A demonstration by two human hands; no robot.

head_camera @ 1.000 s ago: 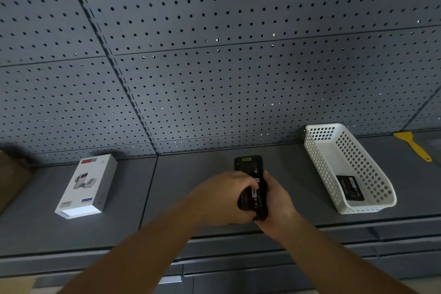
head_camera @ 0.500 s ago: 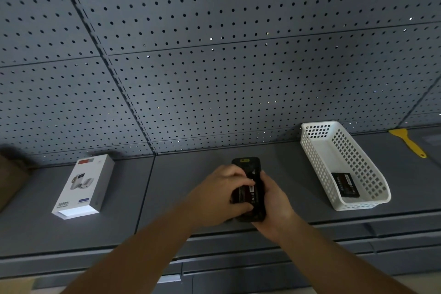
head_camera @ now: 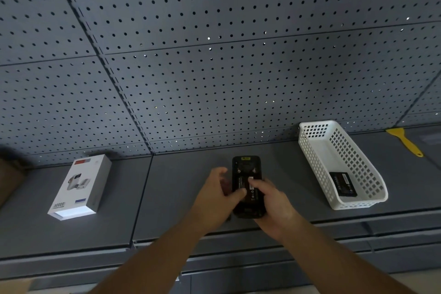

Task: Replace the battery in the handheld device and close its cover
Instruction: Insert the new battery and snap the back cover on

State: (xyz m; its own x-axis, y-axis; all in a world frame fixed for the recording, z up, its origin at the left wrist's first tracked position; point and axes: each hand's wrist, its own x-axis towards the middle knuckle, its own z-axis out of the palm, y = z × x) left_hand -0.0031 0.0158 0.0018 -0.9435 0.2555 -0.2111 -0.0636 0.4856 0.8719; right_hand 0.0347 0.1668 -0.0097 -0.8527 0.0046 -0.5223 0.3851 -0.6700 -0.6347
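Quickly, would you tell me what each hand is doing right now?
Left hand: open, thumb pressing on the handheld device.
Right hand: holding the handheld device.

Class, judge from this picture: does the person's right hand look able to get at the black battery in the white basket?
Probably yes: the battery lies in the open-topped white basket, with bare shelf between it and the right hand. That hand grips the handheld device, though.

2 bare forearms reach forward and converge. The right hand (head_camera: 274,205) grips the handheld device (head_camera: 245,167), thumb on top. The left hand (head_camera: 212,198) rests its thumb on it, fingers loosely spread beside it.
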